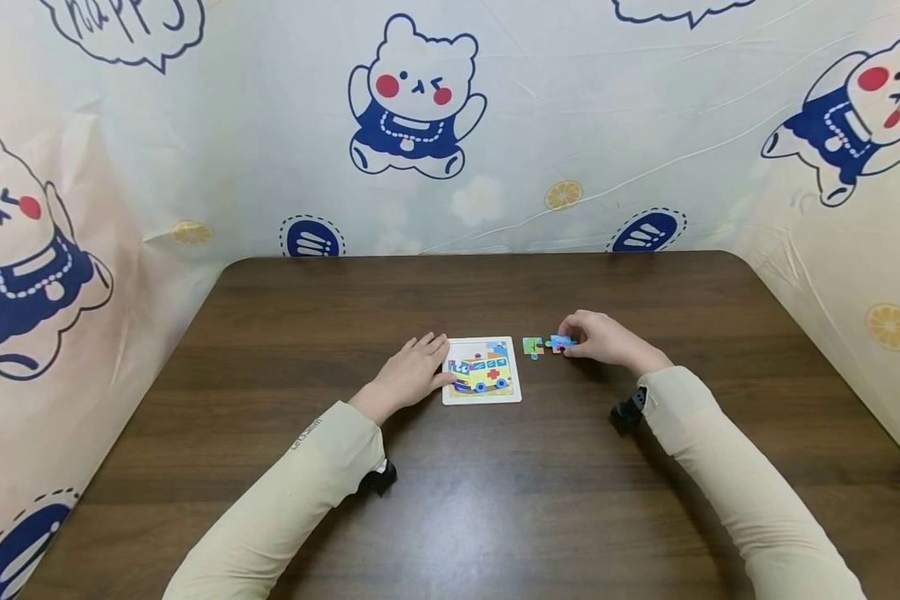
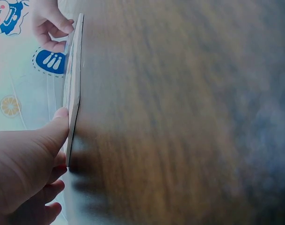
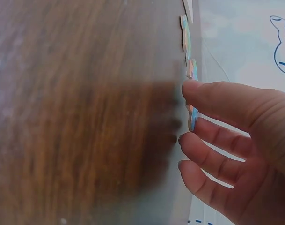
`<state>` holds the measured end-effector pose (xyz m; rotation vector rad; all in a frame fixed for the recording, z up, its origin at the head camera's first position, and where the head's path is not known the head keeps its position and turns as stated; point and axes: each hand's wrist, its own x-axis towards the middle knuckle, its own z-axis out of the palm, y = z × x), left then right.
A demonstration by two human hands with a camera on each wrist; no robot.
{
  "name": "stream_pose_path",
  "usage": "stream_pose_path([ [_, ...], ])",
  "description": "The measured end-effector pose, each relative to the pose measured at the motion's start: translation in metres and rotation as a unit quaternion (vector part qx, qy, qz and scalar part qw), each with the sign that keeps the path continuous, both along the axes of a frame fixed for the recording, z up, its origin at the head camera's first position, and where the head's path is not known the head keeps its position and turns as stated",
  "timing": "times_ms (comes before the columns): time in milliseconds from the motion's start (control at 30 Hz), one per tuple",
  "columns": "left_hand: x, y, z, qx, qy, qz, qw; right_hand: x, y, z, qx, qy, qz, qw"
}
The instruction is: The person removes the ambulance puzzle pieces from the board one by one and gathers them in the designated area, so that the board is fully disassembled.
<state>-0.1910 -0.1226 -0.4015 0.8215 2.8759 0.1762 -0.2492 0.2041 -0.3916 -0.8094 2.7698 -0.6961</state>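
A white-framed puzzle board (image 1: pixel 487 401) lies mid-table in the head view, its picture showing a yellow ambulance (image 1: pixel 492 372) with a red cross. My left hand (image 1: pixel 412 372) rests at the board's left edge, fingers extended and the thumb on the frame. To the right of the board, my right hand (image 1: pixel 607 340) pinches a blue puzzle piece (image 1: pixel 560 342) between thumb and fingers, partly covering it. Between that piece and the board sits a green puzzle piece (image 1: pixel 532 345). In the right wrist view the held puzzle piece (image 3: pixel 193 123) appears edge-on under the thumb.
The brown wooden table (image 1: pixel 450 517) has its far edge against a patterned cloth (image 1: pixel 255 142) with cartoon bears, which also hangs at both sides. A black wrist camera (image 1: pixel 627 412) sits under the right cuff, another wrist camera (image 1: pixel 379 478) under the left.
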Motion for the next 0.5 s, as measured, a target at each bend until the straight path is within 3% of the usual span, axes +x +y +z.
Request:
stream_pose_path([
  [500,0.0,0.0,-0.0013,0.002,-0.001,0.004,1.0,0.0,0.0019,-0.0021,0.0,-0.006,0.003,1.0],
])
